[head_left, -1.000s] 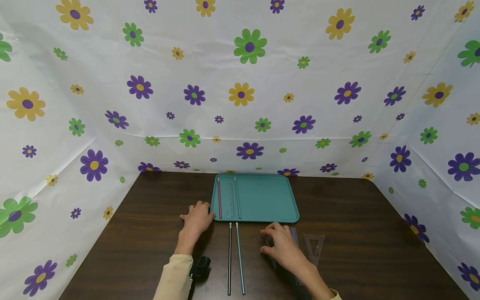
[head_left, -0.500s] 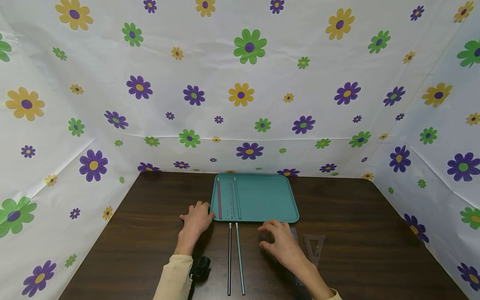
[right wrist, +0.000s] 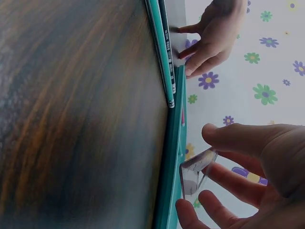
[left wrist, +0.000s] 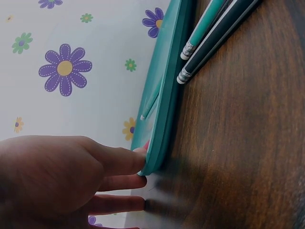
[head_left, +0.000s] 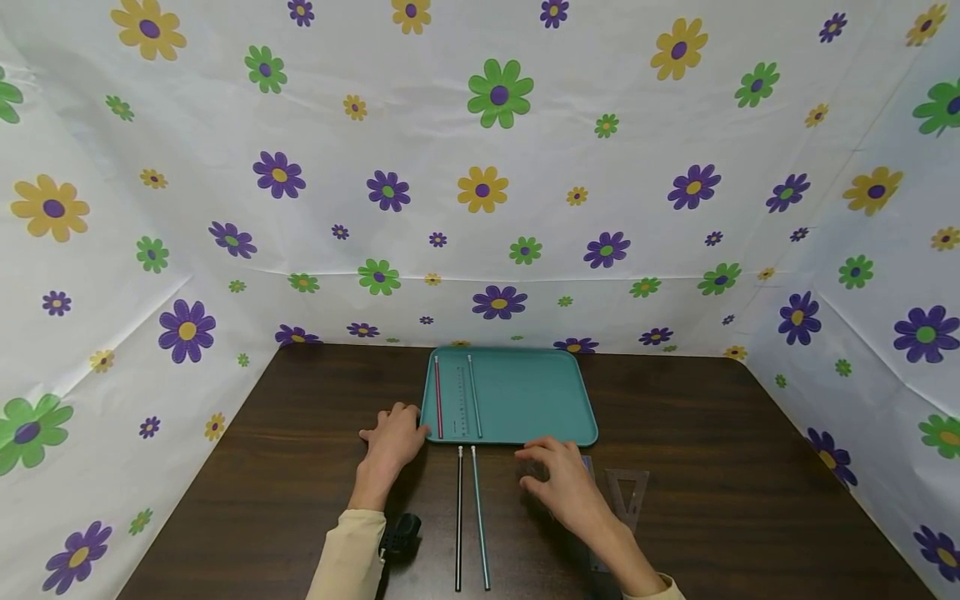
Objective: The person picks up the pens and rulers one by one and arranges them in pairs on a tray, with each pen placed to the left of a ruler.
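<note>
The left hand (head_left: 392, 433) rests at the near left corner of the teal tray (head_left: 532, 396), its fingers straight and apart, its thumb touching the raised rim. The tray is a smooth, shallow rectangle with rounded corners, set at the far side of the bench (head_left: 300, 475), whose dark brown surface shows streaky wood grain.

The right hand (head_left: 564, 483), just beyond the tray's near edge, holds a clear plastic piece (right wrist: 192, 173) between thumb and fingers; the piece is thin, flat and angular, with a sharp corner, and is tilted in the grasp. Its full outline is hidden by the fingers.

Within the left part of the tray lie 3 slim things, roughly side by side: a red pencil (head_left: 438, 398), a clear ruler (head_left: 462, 402) with printed marks, and a slender teal pencil (head_left: 476, 396).

On the near side, 2 more pencils point away with pale erasers at the far end: a glossy black pencil (head_left: 459, 517) on the left, a metallic-looking teal one (head_left: 481, 521) on the right. To the right lies a clear triangle (head_left: 619, 497) with a cut-out centre; a bluish clear strip (head_left: 588, 465) is partly hidden beneath the right forearm.
</note>
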A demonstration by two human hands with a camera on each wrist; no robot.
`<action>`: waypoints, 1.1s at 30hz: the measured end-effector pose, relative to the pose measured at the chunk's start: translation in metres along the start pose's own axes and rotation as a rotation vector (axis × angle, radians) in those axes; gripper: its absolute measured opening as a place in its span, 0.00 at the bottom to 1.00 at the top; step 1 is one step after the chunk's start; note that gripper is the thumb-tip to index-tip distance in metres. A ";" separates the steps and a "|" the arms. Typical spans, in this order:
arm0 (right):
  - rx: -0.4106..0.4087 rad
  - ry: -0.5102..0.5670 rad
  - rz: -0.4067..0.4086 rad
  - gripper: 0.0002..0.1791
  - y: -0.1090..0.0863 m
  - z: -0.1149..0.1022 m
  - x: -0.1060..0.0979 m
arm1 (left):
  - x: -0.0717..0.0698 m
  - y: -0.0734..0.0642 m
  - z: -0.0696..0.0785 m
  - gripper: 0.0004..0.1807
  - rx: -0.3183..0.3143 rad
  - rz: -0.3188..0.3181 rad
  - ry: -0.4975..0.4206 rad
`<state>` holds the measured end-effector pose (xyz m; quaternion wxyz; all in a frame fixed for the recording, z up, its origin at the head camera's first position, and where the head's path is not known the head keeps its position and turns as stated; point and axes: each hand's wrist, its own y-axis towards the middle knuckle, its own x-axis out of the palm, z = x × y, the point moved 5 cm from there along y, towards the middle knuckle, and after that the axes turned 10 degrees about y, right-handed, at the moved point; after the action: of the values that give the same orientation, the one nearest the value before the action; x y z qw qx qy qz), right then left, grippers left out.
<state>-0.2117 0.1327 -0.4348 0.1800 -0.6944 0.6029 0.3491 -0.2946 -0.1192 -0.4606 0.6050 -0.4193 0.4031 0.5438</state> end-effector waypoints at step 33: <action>-0.032 -0.008 0.042 0.14 0.024 -0.006 -0.009 | -0.002 -0.001 -0.001 0.22 0.030 -0.011 -0.028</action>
<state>-0.2334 0.1298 -0.4206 0.1639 -0.6829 0.6111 0.3653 -0.2941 -0.1210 -0.4594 0.6196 -0.4048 0.4005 0.5402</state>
